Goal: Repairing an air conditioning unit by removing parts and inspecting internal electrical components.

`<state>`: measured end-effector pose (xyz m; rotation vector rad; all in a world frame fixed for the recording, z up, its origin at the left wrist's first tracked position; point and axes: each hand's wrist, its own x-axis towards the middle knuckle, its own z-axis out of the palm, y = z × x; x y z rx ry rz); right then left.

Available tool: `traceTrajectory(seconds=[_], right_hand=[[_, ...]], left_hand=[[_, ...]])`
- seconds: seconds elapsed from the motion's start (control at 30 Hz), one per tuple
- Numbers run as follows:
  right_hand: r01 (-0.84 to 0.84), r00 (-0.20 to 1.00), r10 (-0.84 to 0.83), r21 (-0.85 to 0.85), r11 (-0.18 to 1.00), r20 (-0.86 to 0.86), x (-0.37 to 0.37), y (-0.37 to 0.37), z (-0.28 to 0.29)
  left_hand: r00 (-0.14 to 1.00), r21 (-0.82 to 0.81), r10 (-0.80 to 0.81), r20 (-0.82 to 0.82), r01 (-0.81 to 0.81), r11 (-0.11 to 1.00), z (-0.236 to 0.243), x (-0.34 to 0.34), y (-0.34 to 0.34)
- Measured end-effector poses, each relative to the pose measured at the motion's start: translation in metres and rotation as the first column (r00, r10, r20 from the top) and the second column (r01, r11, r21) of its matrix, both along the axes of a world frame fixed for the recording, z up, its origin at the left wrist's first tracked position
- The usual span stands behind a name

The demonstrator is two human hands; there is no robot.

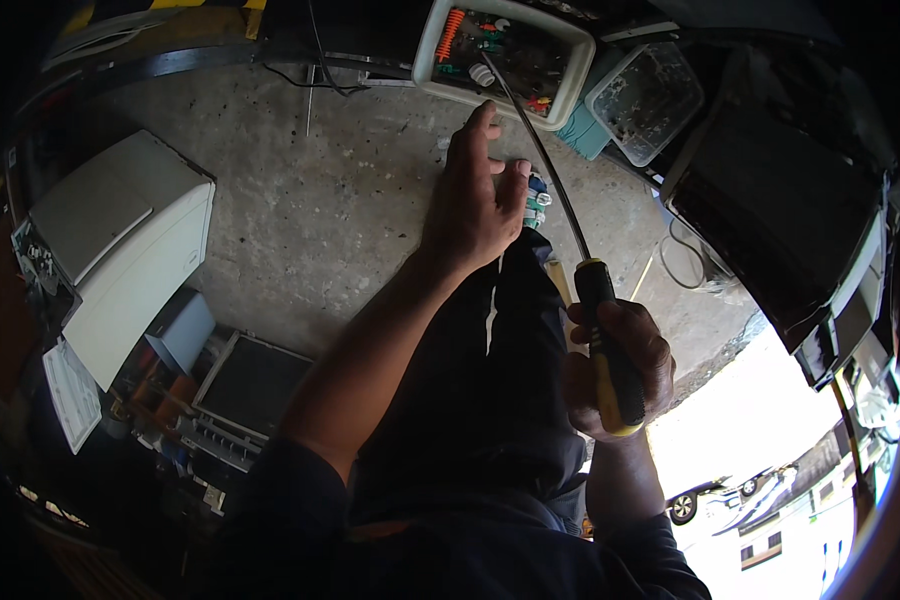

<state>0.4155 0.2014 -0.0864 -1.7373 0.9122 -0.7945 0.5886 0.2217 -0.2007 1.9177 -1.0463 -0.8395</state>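
Observation:
My right hand (625, 365) is wrapped round the black and yellow handle of a long screwdriver (595, 285). Its thin metal shaft slants up and to the left, with the tip in front of a pale plastic tub (430, 62). Left of the shaft, my left hand (480, 195) is raised with its fingers apart and nothing in it. Inside the tub lie an orange coiled piece (451, 36), a white ribbed fitting (481, 75) and several small coloured parts. Whether the screwdriver tip touches anything in there I cannot tell.
A clear plastic bin (646, 105) stands right of the tub. White appliance-like boxes (135, 265) are on the left, above a dark framed panel (250, 385). A dark cabinet (770, 220) stands at the right. Concrete floor (290, 210) lies between, with a bright opening at lower right.

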Motion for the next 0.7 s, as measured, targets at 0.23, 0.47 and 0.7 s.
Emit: traceTrajectory(seconds=[0.23,0.47,0.7], right_hand=[[0.107,0.994,-0.107,0.004,0.994,0.035,-0.001,0.005,0.000],[0.063,0.996,-0.066,-0.062,0.996,-0.062,-0.012,0.010,-0.013],[0.013,0.993,-0.024,-0.092,0.996,-0.114,-0.004,0.011,-0.013]], left_hand=[[0.992,0.155,-0.052,-0.112,0.069,0.985,-0.017,0.019,0.011],[0.982,0.271,-0.067,-0.178,0.115,0.956,-0.029,0.016,0.028],[0.979,0.260,-0.049,-0.200,0.101,0.960,-0.042,0.017,0.047]])
